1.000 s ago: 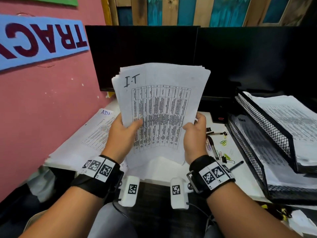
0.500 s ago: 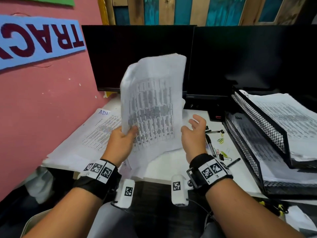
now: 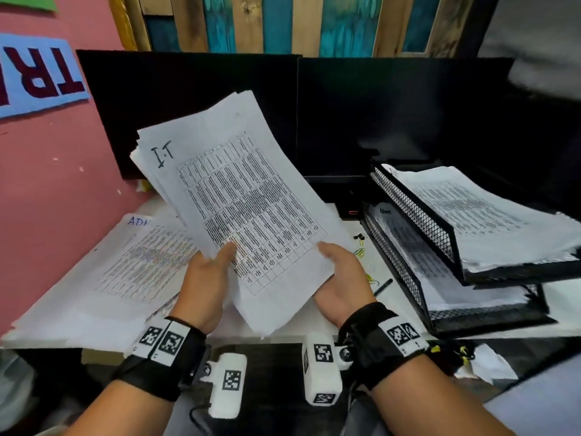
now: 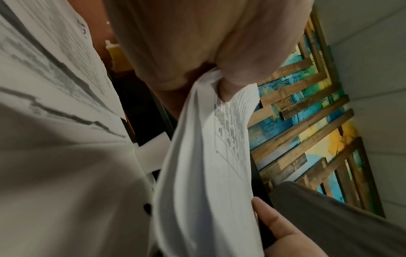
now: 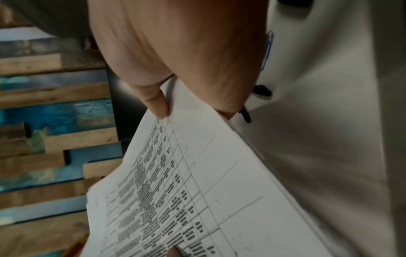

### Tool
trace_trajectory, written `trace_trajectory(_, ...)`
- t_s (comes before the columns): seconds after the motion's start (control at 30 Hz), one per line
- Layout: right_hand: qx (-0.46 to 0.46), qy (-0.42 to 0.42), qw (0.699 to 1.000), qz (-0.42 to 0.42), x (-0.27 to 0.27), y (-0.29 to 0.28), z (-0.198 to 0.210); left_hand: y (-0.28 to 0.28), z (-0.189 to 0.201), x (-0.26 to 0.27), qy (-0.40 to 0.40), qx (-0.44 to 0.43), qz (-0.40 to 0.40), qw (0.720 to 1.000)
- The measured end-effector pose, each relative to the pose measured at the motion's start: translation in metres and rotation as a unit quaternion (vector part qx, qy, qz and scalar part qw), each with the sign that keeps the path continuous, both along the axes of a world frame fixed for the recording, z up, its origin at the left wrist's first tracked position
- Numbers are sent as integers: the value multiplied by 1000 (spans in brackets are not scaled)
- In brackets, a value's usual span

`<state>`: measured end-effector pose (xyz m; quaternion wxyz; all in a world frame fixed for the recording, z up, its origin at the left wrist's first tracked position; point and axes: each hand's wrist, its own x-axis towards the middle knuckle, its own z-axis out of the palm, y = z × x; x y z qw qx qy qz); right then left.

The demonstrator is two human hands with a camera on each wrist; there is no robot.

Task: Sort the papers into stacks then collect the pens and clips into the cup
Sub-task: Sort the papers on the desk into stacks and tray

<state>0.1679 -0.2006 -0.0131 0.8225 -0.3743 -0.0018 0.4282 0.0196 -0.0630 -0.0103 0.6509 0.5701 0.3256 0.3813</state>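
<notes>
Both hands hold a sheaf of printed papers (image 3: 239, 202) marked "I.T" above the desk, tilted with its top toward the left. My left hand (image 3: 207, 275) pinches its lower left edge, thumb on top; the papers (image 4: 211, 156) show pinched under that thumb. My right hand (image 3: 342, 275) grips the lower right corner, and the papers (image 5: 197, 191) sit between its thumb and fingers. Another paper stack (image 3: 125, 265) marked "AD" lies flat on the desk at left. Coloured paper clips (image 3: 360, 251), a black binder clip (image 3: 360, 237) and a black pen (image 3: 382, 286) lie right of my right hand. No cup shows.
A black two-tier mesh tray (image 3: 424, 247) filled with papers stands at the right. Two dark monitors (image 3: 283, 114) stand behind the desk (image 3: 393, 325). A pink wall (image 3: 47, 184) closes the left side.
The right hand, which had let go half a second ago, grips the sheaf again. The sheaf has tilted from upright to a slant toward the left.
</notes>
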Motion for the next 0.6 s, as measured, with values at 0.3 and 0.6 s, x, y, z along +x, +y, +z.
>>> trace_trajectory(0.3,-125,-84,988,-21,11,-42,0,-5,-2,-7,101,104,-121,982)
trace_trajectory(0.6,-167,-46,974,-143,60,-141,-17,70,-73,-47,195,170,-93,961)
